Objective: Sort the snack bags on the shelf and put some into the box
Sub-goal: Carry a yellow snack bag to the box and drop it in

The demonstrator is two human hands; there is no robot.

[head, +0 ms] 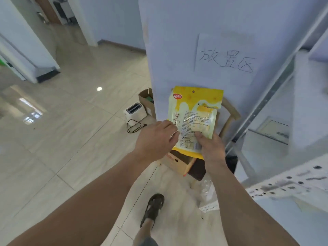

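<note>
While both hands hold one yellow snack bag [195, 116] up in the air, it could slip; the left hand [156, 139] has its fingers curled onto the bag's left edge, and the right hand [211, 148] pinches the bottom with the thumb on the front, so each grip is only on a small bit of smooth plastic; if one hand lets go too soon, the bag may swing or fall to the floor [71, 139]. Right under the hands sits a small cardboard box [179, 163] on the floor; I think this is where the bag should go, but the hands and bag hide most of it, so I cannot tell if it is open or how full it is; a drop from this high could miss it or land on its edge. A foot in a sandal [154, 208] stands near the box and could bump it. To the right, the metal shelf [287, 181] is blurry and cut off; I cannot see any other snack bags on it. Farther off, a white toaster [134, 110] with a black cord lies on the floor beside a brown box [146, 100] that is half hidden by the white board; a paper sign [227, 57] is on that board.
</note>
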